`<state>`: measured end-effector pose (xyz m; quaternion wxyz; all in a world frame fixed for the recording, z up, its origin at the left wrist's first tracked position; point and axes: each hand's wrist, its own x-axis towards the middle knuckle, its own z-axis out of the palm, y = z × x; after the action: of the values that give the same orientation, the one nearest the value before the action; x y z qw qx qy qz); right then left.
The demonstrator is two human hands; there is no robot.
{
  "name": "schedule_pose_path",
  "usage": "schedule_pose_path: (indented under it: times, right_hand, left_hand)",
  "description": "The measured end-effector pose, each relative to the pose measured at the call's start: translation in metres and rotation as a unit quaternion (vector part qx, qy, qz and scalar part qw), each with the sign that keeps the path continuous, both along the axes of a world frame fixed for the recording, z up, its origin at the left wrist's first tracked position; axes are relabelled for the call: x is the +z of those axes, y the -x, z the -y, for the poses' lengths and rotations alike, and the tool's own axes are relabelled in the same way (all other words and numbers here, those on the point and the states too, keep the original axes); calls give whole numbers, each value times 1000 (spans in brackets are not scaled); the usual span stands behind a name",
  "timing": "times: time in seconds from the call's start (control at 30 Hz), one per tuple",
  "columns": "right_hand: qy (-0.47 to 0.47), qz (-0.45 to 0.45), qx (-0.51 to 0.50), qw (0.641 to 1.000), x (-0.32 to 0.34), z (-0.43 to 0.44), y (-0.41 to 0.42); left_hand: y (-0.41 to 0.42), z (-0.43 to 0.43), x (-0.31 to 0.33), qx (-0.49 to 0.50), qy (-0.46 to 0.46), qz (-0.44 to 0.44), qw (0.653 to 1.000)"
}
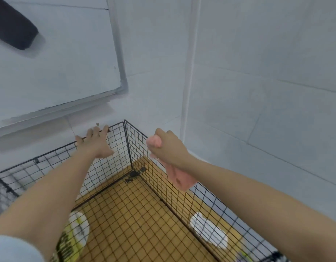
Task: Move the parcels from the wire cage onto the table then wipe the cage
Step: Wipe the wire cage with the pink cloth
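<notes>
A black wire cage (136,148) with a yellow-brown floor fills the lower half of the view. My left hand (96,142) rests on the top rim of its far panel, fingers hooked over the wire. My right hand (169,146) grips a pink cloth (180,178) at the top edge of the right panel; the cloth hangs down against the mesh. A yellow and white parcel (76,235) lies low in the cage by my left forearm, partly hidden. A white parcel (208,231) shows through the right panel's mesh; I cannot tell on which side it lies.
Pale tiled walls meet in a corner (188,82) right behind the cage. A whiteboard with a grey frame (121,72) hangs on the left wall. A dark object (13,27) sits at the upper left.
</notes>
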<state>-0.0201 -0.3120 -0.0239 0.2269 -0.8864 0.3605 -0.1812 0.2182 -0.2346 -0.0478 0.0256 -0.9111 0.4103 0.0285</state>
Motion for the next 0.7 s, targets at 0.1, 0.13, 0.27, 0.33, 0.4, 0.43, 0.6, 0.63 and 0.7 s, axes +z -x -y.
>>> schedule_pose_path:
  times: [0.1,0.13,0.27,0.33,0.4,0.43,0.6,0.63,0.7]
  right_hand:
    - [8,-5,-7,1000,2,-14,32]
    - [10,-4,-6,1000,2,-18,41]
    - [4,2,-26,1000,2,-35,73]
    - [8,1,-37,999,1,-39,83]
    - [11,5,-34,999,0,-42,86]
    - [9,8,-33,999,1,-43,86]
    - [4,16,-42,999,1,-46,86]
    - [6,14,-46,999,1,-47,87]
    - [12,2,-57,998,0,-48,92]
  left_hand:
    - [1,0,-4,6,2,12,1000]
    - [2,0,-4,8,-1,12,1000]
    - [11,7,-1,13,-7,4,1000]
    - [16,11,-2,27,-4,-2,1000]
    - [22,13,1,23,0,-1,1000]
    - [27,15,3,5,8,2,1000]
    - [90,43,4,-231,45,22,972]
    - [107,48,3,-266,49,15,962]
    - [131,54,5,-315,53,8,948]
